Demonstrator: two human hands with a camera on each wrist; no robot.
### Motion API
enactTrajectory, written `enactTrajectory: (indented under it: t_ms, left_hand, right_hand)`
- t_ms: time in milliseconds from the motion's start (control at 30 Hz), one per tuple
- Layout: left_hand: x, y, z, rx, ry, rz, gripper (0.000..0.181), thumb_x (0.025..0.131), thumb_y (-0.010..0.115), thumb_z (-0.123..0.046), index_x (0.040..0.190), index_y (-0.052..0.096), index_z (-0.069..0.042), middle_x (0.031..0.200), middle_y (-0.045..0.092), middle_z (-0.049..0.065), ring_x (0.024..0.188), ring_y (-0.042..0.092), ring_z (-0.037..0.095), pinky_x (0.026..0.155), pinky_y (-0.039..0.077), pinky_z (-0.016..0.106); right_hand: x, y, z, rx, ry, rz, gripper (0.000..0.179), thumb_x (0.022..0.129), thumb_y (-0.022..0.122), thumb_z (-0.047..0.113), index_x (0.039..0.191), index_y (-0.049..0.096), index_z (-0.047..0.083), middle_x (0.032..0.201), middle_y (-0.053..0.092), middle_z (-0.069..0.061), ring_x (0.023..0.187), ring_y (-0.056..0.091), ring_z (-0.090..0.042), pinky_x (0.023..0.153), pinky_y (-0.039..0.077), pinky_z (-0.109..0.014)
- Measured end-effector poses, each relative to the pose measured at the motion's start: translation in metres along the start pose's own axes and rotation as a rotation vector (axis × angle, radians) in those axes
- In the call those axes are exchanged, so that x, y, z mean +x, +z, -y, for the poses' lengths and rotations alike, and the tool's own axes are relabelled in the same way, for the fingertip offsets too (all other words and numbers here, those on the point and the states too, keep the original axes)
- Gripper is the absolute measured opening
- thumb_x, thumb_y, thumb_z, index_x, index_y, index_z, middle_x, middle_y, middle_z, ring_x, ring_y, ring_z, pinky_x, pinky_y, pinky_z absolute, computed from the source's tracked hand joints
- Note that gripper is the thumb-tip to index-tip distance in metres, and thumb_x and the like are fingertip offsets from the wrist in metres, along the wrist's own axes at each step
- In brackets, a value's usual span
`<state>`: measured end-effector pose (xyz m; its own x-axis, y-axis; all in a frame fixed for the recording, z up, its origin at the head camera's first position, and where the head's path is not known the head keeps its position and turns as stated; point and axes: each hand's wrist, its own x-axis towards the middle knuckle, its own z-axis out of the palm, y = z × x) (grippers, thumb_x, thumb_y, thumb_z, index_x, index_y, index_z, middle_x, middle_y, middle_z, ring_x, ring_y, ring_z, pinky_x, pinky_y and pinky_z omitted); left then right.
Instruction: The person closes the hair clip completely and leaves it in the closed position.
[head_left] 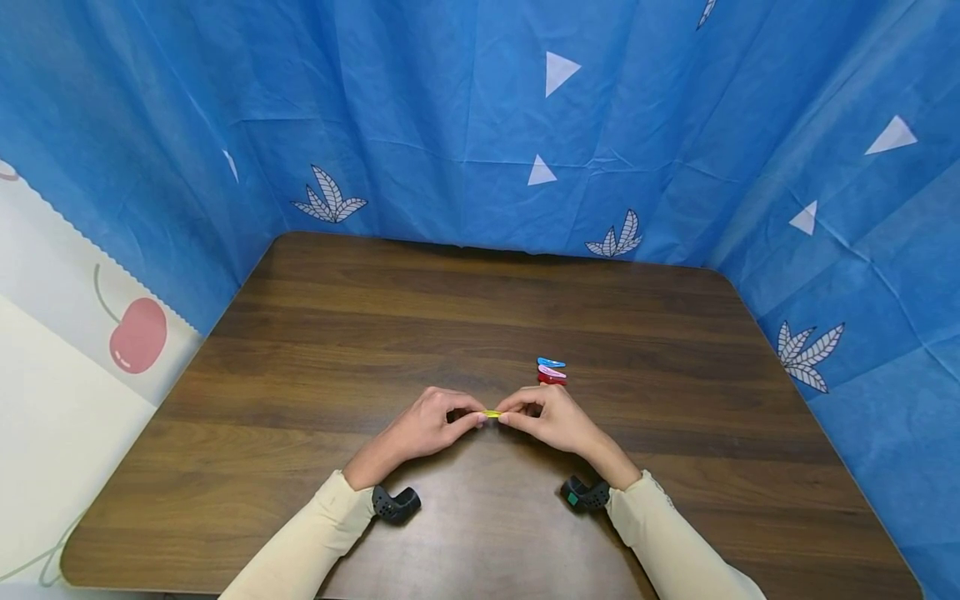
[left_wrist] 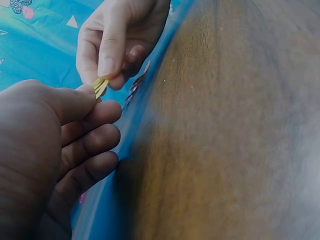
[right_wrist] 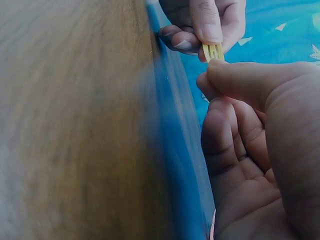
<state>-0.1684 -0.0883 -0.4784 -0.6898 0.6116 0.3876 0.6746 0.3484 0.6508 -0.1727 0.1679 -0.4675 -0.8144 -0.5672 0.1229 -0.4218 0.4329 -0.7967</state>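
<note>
A small yellow hair clip [head_left: 492, 413] is stretched between both hands over the table. My left hand [head_left: 435, 421] pinches one end of it between thumb and index finger. The other end is pinched by my right hand [head_left: 551, 417] in the same way. In the left wrist view the clip [left_wrist: 100, 86] shows narrow yellow strips between the two thumbs, its ends hidden under the fingertips. The right wrist view shows the clip [right_wrist: 213, 52] with slots along its middle. Just beyond the right hand lie a blue hair clip [head_left: 551, 362], a pink one [head_left: 552, 372] and a red one [head_left: 552, 379].
The brown wooden table [head_left: 337, 333] has rounded corners. A blue curtain [head_left: 465, 125] hangs along its back and right side, and a pale cloth with a cherry print [head_left: 138, 335] is at the left. Black wrist cameras [head_left: 396, 505] sit at the sleeve cuffs.
</note>
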Motion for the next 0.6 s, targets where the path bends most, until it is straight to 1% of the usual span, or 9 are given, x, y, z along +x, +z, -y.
enactTrajectory:
  t_ms: [100,233,433,600]
  left_hand:
    - [0.0005,0.0000,-0.0002,0.006,-0.004,0.012,0.010,0.099,0.071,-0.017,0.101,0.080,-0.012,0.095,0.078,-0.005,0.085,0.068,0.002,0.076,0.056,0.025]
    - [0.0009,-0.0002,-0.0011,0.007,0.009,0.019,0.011,0.099,0.071,-0.018,0.101,0.080,-0.012,0.095,0.078,-0.005,0.087,0.069,0.003,0.077,0.057,0.026]
    - [0.0001,-0.0007,-0.0012,0.000,0.031,0.014,0.010,0.099,0.071,-0.018,0.099,0.080,-0.013,0.091,0.077,-0.007,0.082,0.066,0.000,0.073,0.054,0.023]
    - [0.0000,-0.0004,-0.0014,-0.004,0.033,0.010,0.009,0.098,0.072,-0.017,0.098,0.080,-0.013,0.089,0.076,-0.008,0.079,0.064,-0.001,0.072,0.053,0.022]
  right_hand:
    - [-0.0001,0.0002,-0.0003,0.002,0.008,0.005,0.007,0.094,0.077,0.016,0.099,0.081,0.018,0.084,0.073,0.009,0.067,0.061,-0.005,0.061,0.051,-0.023]
    - [-0.0009,0.0002,0.0010,-0.002,0.002,0.001,0.006,0.095,0.077,0.017,0.099,0.081,0.018,0.085,0.073,0.009,0.069,0.061,-0.005,0.062,0.051,-0.023]
    - [-0.0021,0.0000,0.0034,-0.008,-0.014,-0.001,0.006,0.095,0.076,0.018,0.099,0.081,0.016,0.085,0.072,0.009,0.072,0.061,-0.005,0.063,0.051,-0.023]
    - [-0.0024,0.0003,0.0039,-0.003,-0.019,0.001,0.006,0.095,0.076,0.019,0.098,0.081,0.016,0.085,0.072,0.009,0.072,0.060,-0.005,0.063,0.050,-0.023]
